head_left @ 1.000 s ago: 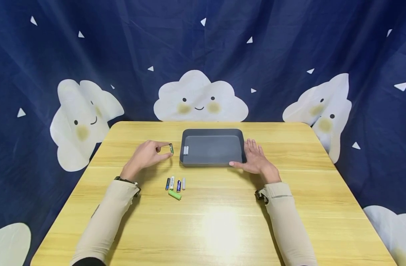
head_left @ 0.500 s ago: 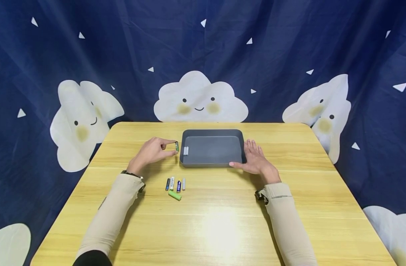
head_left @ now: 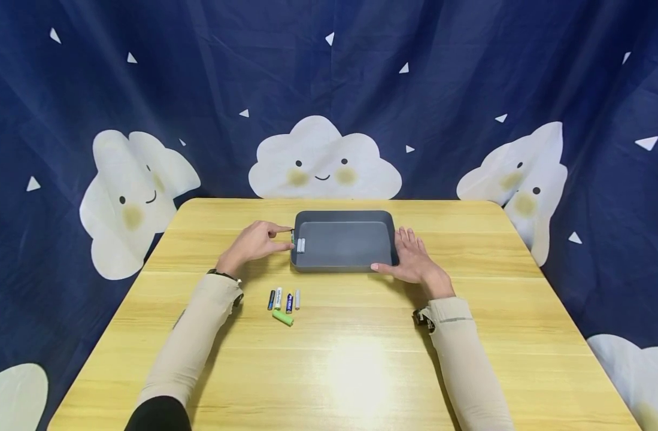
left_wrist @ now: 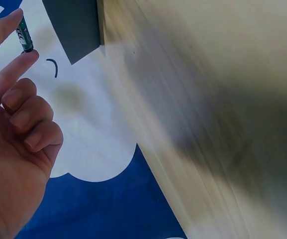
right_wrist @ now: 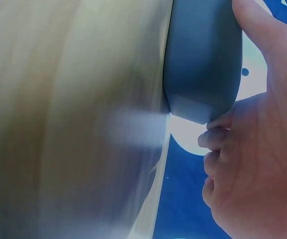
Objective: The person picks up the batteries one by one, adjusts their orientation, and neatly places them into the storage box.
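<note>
My left hand (head_left: 253,242) pinches a small green-and-black battery (left_wrist: 24,34) by its two ends, between thumb and index finger. In the head view that battery is at the left rim of a grey rectangular tray (head_left: 350,244), partly hidden by the fingertips; whether it touches the rim I cannot tell. The other left fingers are curled in towards the palm. Two whitish batteries (head_left: 301,245) lie side by side at the left inside the tray. My right hand (head_left: 413,261) rests against the tray's right end, fingers straight and thumb at the front right corner.
In front of the tray, a black-and-blue battery (head_left: 272,299), a white one (head_left: 278,298), a dark blue one (head_left: 289,303) and a pale grey one (head_left: 297,299) lie in a row. A thicker green battery (head_left: 282,318) lies nearer. Behind the wooden table (head_left: 425,371) hangs a blue curtain (head_left: 436,78).
My left hand has moved right with the green-and-black battery, from beside the tray to its left rim. The right hand and the tray have stayed in place.
</note>
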`<state>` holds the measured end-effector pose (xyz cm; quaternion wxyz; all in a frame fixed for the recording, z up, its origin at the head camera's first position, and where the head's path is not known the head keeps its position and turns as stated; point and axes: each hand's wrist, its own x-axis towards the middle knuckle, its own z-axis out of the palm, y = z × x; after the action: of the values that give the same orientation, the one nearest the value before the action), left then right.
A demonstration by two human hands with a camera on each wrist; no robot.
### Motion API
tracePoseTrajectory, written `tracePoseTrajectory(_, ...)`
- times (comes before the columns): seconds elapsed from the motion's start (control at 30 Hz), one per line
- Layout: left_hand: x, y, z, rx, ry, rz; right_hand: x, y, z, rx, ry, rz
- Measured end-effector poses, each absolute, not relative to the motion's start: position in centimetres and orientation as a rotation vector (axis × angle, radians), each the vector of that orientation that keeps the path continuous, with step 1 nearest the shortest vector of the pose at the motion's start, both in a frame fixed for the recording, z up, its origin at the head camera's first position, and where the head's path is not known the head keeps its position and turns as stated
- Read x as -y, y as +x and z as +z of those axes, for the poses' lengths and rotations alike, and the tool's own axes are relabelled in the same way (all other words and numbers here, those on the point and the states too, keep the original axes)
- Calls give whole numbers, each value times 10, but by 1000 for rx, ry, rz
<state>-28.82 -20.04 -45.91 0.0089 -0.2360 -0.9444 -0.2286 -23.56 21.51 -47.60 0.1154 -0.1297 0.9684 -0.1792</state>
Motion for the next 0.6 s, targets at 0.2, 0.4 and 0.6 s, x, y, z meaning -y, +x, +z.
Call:
tracePoseTrajectory(0.2,192,-292,-460,2968,-764,-742,-216,-236,-477,-2845,-390,-530)
tracePoseTrajectory(0.4,185,-298,-464,2948,-794,-771,-216,-235,-476,-2842,-389,-539)
tracePoseTrajectory(0.6,178,-303,-467,2939,-826,-753,-216,-234,-475,-2841,-391,-546)
